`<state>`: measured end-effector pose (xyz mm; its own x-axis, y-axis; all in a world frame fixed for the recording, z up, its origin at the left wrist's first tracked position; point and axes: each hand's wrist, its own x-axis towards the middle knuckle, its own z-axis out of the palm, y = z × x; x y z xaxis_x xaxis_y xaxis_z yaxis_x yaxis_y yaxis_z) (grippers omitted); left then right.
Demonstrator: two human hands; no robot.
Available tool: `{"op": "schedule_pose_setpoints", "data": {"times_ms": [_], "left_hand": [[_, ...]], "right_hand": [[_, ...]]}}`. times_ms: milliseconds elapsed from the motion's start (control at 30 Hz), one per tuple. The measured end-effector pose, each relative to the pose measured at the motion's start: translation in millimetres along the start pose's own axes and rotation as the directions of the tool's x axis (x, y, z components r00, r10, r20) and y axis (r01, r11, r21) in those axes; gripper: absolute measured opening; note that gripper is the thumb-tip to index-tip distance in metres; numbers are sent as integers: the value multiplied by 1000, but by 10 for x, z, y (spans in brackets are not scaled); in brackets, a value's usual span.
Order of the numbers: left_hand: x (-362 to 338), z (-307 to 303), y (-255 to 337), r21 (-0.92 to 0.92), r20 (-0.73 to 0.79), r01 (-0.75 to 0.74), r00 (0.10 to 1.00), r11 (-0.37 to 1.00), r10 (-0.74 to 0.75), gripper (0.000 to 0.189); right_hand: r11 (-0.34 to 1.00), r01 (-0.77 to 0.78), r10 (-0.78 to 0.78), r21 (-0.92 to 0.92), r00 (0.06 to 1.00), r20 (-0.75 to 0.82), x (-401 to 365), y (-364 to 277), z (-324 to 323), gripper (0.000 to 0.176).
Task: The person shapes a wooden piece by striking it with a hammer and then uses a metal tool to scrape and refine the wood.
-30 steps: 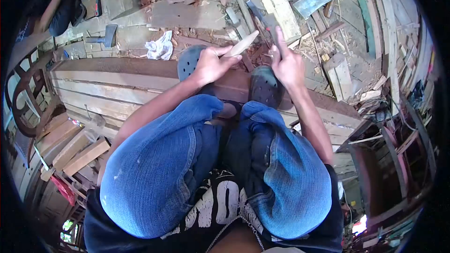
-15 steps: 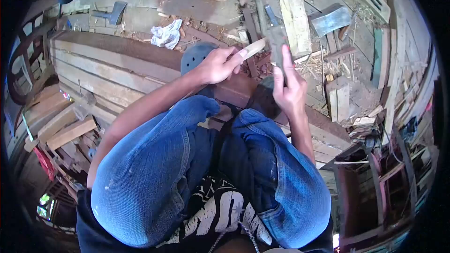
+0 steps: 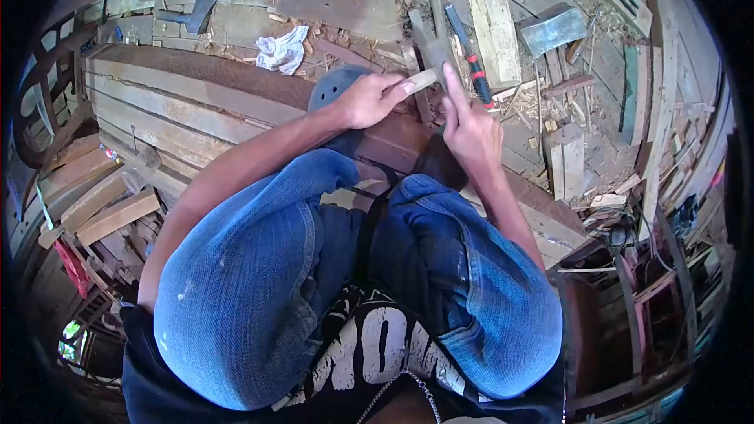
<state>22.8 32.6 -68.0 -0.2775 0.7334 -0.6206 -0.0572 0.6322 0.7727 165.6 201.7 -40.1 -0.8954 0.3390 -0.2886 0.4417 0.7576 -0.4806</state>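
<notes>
My left hand (image 3: 373,100) is closed on a short, pale piece of wood (image 3: 422,79), with its free end pointing right. My right hand (image 3: 471,129) grips a flat grey file-like tool (image 3: 426,35), index finger stretched along it. The tool lies across the far end of the wood and seems to touch it; motion blurs it, and its grip end is hidden in the hand. Just beyond the right hand lies a tool with a red-and-black handle (image 3: 476,71). Below the left hand is a grey shoe with holes (image 3: 334,88).
A pale wood block (image 3: 495,39) and a broad metal tool head (image 3: 554,31) lie at the right. Left of centre are a white cloth (image 3: 281,49) and a hatchet (image 3: 196,16). Stacked beams (image 3: 181,114) run beside my legs. Wood chips litter the boards.
My right hand and the file-like tool have shifted left, with the tool tilting leftward. The left hand has drawn slightly left and down. The red-and-black handle is now uncovered.
</notes>
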Motion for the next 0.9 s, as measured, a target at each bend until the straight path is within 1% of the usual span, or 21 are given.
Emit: {"op": "schedule_pose_setpoints", "data": {"times_ms": [33,67,133,167,200,267,333,367,400,433,467,500,533,567,600,667,733,767,800,867,900], "left_hand": [[32,22,-5,41,-21,-15,1000,999,16,32],[58,37,-5,82,-47,-28,998,996,31,33],[61,26,26,85,-59,24,998,996,-19,34],[38,29,35,95,-50,37,998,995,-33,34],[41,19,51,108,-41,44,998,993,-40,34],[78,8,76,105,-32,71,997,992,-68,35],[71,19,89,91,-33,148,989,985,-145,38],[60,10,101,115,-48,87,996,990,-82,40],[48,25,55,120,-35,85,996,989,-81,40],[52,31,13,84,-57,56,997,995,-51,41],[83,30,-26,48,-81,24,996,999,-20,43],[101,14,-6,56,-27,125,992,991,-124,45],[81,24,-25,59,-19,128,992,990,-127,45],[71,20,-34,56,-18,87,996,995,-86,43],[76,-5,-34,57,-20,43,999,997,-42,41],[83,-19,-28,25,10,79,997,997,-79,41],[89,14,-65,-16,36,118,992,993,-117,42],[80,37,-84,-12,-15,76,997,997,-76,42],[79,30,-74,-1,-67,33,997,999,-33,43],[82,18,-55,-5,-40,62,997,998,-62,43],[93,7,-39,-11,-18,88,996,996,-89,42]], "right_hand": [[996,-81,83,-34,995,55,91,28,-18,57],[996,-77,79,-43,995,53,56,-21,-34,57],[999,-42,41,7,997,66,-22,-170,-6,54],[997,69,-67,43,996,-63,-112,-112,153,55],[997,61,-58,45,996,-68,-73,-97,140,55],[992,-122,122,-2,992,31,65,-11,89,57],[988,-148,149,-38,988,27,40,13,105,55],[998,-59,59,-17,998,23,-59,-79,169,54],[1000,22,-22,1,999,24,-149,-141,196,53],[999,49,-49,-18,999,-3,-136,-122,196,55],[999,35,-36,-21,999,-13,-68,-59,177,55],[997,-74,74,-6,997,14,35,-21,102,57],[983,-183,182,11,982,48,59,-16,72,60],[993,-120,119,-8,991,-56,2,-45,147,59],[998,-35,38,48,998,-55,-69,-104,125,59],[999,8,-9,-31,999,-32,-61,-63,134,59],[998,-53,52,-19,998,-35,-8,-63,133,60],[994,-105,105,-5,994,-39,8,-77,136,60],[996,4,2,91,998,-63,-86,-160,168,58],[999,37,-37,5,999,15,-75,-111,163,56],[997,-72,72,17,997,19,25,-64,118,57]]}}
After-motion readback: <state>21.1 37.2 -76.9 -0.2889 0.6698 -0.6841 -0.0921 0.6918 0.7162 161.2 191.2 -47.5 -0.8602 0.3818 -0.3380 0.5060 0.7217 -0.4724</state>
